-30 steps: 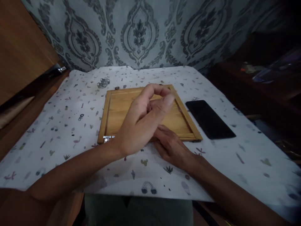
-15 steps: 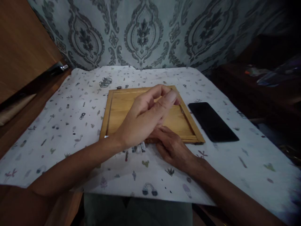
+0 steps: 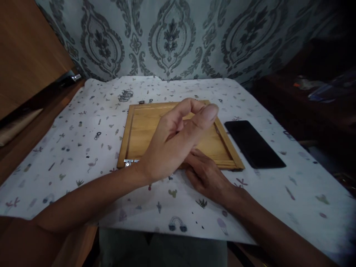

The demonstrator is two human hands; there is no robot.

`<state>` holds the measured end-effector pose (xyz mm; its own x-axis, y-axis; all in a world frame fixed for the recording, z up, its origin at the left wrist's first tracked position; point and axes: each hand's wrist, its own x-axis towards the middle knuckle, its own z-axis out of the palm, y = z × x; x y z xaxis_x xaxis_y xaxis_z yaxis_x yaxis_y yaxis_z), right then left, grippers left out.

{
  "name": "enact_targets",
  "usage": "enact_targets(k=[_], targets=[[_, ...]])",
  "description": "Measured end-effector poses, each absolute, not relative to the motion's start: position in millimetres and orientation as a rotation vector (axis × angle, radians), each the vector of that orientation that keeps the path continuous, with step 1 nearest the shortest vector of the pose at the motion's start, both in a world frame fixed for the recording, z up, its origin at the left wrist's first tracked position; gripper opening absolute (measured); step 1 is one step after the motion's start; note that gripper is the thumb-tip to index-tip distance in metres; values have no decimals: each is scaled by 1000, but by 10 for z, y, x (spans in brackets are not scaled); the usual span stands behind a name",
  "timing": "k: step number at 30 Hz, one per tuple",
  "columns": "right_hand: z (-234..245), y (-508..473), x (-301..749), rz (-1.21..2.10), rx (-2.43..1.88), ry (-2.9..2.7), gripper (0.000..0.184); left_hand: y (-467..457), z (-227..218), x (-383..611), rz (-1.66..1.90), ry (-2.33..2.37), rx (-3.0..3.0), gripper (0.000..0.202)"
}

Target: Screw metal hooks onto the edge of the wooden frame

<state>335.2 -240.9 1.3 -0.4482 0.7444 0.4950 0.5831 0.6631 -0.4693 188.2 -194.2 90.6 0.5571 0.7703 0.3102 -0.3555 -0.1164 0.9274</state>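
Observation:
A framed wooden panel (image 3: pixel 143 128) lies flat on the patterned cloth, with a small silver metal hinge (image 3: pixel 128 163) on its front left corner. My left hand (image 3: pixel 178 141) is over the panel, its fingers curled and the thumb laid against them. Whatever it may hold is hidden behind the hand. Below it, my right hand (image 3: pixel 205 172) is at the panel's front edge, fingers bent. Its fingertips disappear behind the left hand, so what they grip does not show. A bit of metal (image 3: pixel 170 177) peeks out under the left hand.
A black phone (image 3: pixel 254 144) lies right of the panel. Behind it on the white printed cloth (image 3: pixel 91 129) sits a small dark tangled-looking cluster (image 3: pixel 125 95). A patterned curtain (image 3: pixel 171 40) hangs at the back, and a wooden cabinet (image 3: pixel 33 52) stands at the left.
My left hand has turned slightly, its thumb shifting right and upward. It now covers most of the metal pieces at the front edge, while the corner hinge shows more. My right hand stays nearly still.

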Motion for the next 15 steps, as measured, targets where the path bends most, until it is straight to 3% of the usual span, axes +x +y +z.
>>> enact_targets(k=[8, 15], targets=[[5, -2418, 3365, 320, -1020, -2168, 47, -1828, 931, 1866, 877, 344, 1455, 42], [-18, -2416, 3367, 375, -1024, -2175, 47, -1809, 892, 1882, 948, 364, 1468, 34]])
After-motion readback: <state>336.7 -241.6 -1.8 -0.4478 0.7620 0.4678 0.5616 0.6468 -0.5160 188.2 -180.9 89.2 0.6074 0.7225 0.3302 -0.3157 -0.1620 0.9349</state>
